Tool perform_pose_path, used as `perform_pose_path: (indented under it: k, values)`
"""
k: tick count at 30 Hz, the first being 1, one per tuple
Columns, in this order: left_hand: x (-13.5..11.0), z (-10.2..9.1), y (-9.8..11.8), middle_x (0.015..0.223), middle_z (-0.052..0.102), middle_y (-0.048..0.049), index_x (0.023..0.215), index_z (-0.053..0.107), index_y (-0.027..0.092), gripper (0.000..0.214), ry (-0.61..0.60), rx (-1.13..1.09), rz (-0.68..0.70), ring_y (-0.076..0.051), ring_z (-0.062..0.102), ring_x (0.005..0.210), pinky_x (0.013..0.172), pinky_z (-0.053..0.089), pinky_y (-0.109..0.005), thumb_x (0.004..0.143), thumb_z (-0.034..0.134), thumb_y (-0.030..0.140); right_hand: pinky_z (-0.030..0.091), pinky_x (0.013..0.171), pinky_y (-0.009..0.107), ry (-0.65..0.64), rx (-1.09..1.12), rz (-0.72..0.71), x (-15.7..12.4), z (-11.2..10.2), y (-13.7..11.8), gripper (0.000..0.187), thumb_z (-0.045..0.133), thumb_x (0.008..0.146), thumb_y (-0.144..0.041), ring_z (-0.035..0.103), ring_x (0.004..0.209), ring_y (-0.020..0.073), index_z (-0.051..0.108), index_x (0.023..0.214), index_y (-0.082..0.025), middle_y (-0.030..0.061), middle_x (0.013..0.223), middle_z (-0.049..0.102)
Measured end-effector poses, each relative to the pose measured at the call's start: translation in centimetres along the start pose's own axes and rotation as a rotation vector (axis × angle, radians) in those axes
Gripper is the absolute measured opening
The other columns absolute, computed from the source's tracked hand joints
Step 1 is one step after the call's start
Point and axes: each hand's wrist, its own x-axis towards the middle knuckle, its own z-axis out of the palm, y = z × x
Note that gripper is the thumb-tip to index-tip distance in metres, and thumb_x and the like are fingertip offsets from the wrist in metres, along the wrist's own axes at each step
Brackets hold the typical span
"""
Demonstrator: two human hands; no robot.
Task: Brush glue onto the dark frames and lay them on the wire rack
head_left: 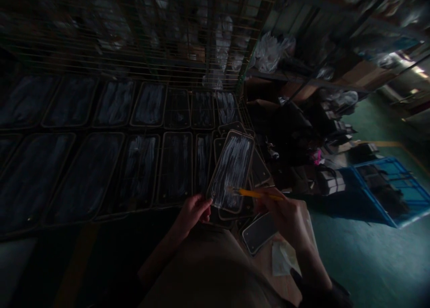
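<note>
My left hand (192, 214) pinches the lower edge of a dark rectangular panel (231, 169) streaked with white paste, holding it tilted up in front of me. My right hand (285, 214) grips a small brush with a yellow handle (258, 194); its tip rests on the panel's lower part. Under the held panel lies a loose stack of similar panels (257, 167). One more panel (260, 232) lies flat below my right hand.
Several coated panels (141, 169) lie in two rows on a wire rack (134, 52) to the left. A blue plastic crate (389, 187) stands on the green floor at right. Cluttered shelves with bags and boxes (302, 75) fill the back right.
</note>
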Motion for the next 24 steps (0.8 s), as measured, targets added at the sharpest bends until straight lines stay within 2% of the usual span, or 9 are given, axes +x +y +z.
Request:
perform_pose_path:
  k: [2, 3, 6, 9, 12, 16, 20, 24]
  values:
    - [0.2, -0.1, -0.1, 0.056, 0.056, 0.0033, 0.074, 0.054, 0.016, 0.034, 0.009, 0.010, -0.005, -0.010, 0.054, 0.046, 0.042, 0.039, -0.020, 0.080, 0.062, 0.048, 0.055, 0.059, 0.022, -0.059, 0.070, 0.008, 0.9, 1.1, 0.6, 0.023, 0.047, 0.097, -0.034, 0.066, 0.062, 0.0128, 0.062, 0.108, -0.020, -0.0005, 0.070, 0.068]
    - [0.2, -0.2, -0.2, 0.055, 0.057, 0.0033, 0.073, 0.054, 0.016, 0.033, 0.017, 0.021, -0.012, -0.011, 0.054, 0.045, 0.042, 0.039, -0.021, 0.080, 0.062, 0.048, 0.055, 0.058, 0.022, -0.050, 0.099, 0.013, 1.3, 1.6, 1.0, 0.023, 0.048, 0.097, -0.035, 0.065, 0.061, 0.0129, 0.062, 0.106, -0.019, -0.0005, 0.070, 0.067]
    - [0.3, -0.2, -0.1, 0.055, 0.058, 0.0022, 0.070, 0.055, 0.016, 0.035, 0.034, 0.049, -0.038, -0.011, 0.056, 0.045, 0.043, 0.041, -0.021, 0.080, 0.061, 0.049, 0.056, 0.059, 0.025, 0.142, 0.131, 0.034, 2.4, 2.3, 2.4, 0.023, 0.049, 0.096, -0.037, 0.066, 0.061, 0.0140, 0.061, 0.105, -0.019, -0.0005, 0.070, 0.067]
    - [0.0, -0.2, 0.4, 0.055, 0.059, 0.0006, 0.067, 0.056, 0.016, 0.040, 0.014, 0.067, -0.019, -0.012, 0.056, 0.046, 0.045, 0.041, -0.022, 0.082, 0.057, 0.053, 0.057, 0.064, 0.027, 0.295, 0.032, -0.030, 2.3, 2.6, 3.2, 0.023, 0.048, 0.096, -0.032, 0.069, 0.068, 0.0152, 0.059, 0.112, -0.021, 0.0007, 0.077, 0.069]
    - [-0.6, -0.1, 1.1, 0.052, 0.058, 0.0001, 0.065, 0.058, 0.016, 0.047, 0.009, 0.098, 0.008, -0.011, 0.054, 0.045, 0.047, 0.040, -0.022, 0.085, 0.050, 0.057, 0.057, 0.070, 0.028, 0.279, -0.108, -0.161, 1.0, 3.6, 3.2, 0.026, 0.049, 0.096, -0.024, 0.070, 0.079, 0.0154, 0.057, 0.121, -0.025, 0.0025, 0.091, 0.071]
    - [-1.1, 0.4, 2.4, 0.050, 0.055, 0.0009, 0.063, 0.056, 0.016, 0.049, 0.050, 0.118, -0.027, -0.010, 0.050, 0.042, 0.042, 0.034, -0.022, 0.083, 0.050, 0.060, 0.056, 0.077, 0.030, 0.275, -0.190, -0.280, -0.6, 5.6, 3.1, 0.033, 0.046, 0.095, -0.015, 0.069, 0.090, 0.0162, 0.055, 0.124, -0.028, 0.0021, 0.097, 0.072]
    - [-1.3, 1.2, 4.0, 0.046, 0.049, 0.0036, 0.067, 0.060, 0.015, 0.044, 0.041, 0.016, -0.076, -0.008, 0.043, 0.038, 0.038, 0.029, -0.021, 0.080, 0.055, 0.056, 0.053, 0.092, 0.038, 0.414, -0.221, -0.182, -1.1, 7.1, 2.3, 0.026, 0.044, 0.096, -0.017, 0.063, 0.109, 0.0209, 0.059, 0.115, -0.026, 0.0068, 0.116, 0.067]
    - [-1.2, 2.6, 6.0, 0.043, 0.042, 0.0057, 0.070, 0.063, 0.013, 0.036, -0.045, -0.173, -0.171, -0.007, 0.037, 0.035, 0.036, 0.022, -0.020, 0.080, 0.057, 0.047, 0.046, 0.102, 0.050, 0.538, -0.273, -0.169, -1.3, 7.9, 0.9, 0.031, 0.047, 0.093, -0.019, 0.051, 0.126, 0.0262, 0.051, 0.123, -0.024, 0.0096, 0.128, 0.060]
